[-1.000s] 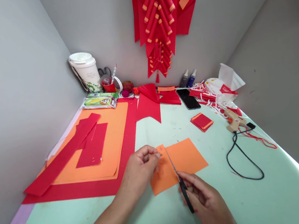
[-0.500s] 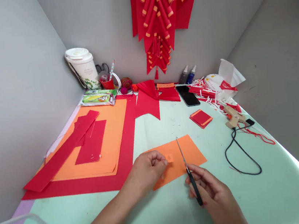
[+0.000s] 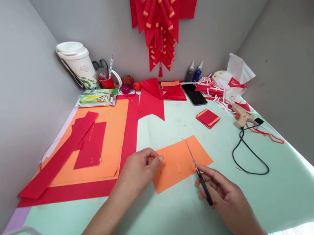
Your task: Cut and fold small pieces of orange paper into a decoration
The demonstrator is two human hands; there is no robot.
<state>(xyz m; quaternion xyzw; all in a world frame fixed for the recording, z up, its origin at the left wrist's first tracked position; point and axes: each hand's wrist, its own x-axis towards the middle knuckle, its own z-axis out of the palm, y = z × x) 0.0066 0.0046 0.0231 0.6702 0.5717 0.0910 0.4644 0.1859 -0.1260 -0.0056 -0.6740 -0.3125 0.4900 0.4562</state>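
Observation:
A pair of black-handled scissors (image 3: 203, 186) is in my right hand (image 3: 228, 196), its blades pointing away from me over an orange paper rectangle (image 3: 184, 150). On that rectangle lies a small orange paper piece (image 3: 178, 168). My left hand (image 3: 142, 169) is over the rectangle's left end, thumb and fingers pinched together. Whether a tiny scrap is between those fingertips is too small to make out. Beyond the rectangle is a small stack of red cards with orange edges (image 3: 208, 118).
Large orange sheets (image 3: 95, 175) with red strips (image 3: 61, 161) lie on the left. A glue gun (image 3: 243, 116) and its black cable are at right. A phone (image 3: 194, 94), glue bottles (image 3: 197, 72) and a white cup (image 3: 79, 66) stand or lie along the back.
My left hand has drawn back left from the small orange piece, which now rests on the rectangle. The scissors stay in my right hand. The whole view has shifted slightly.

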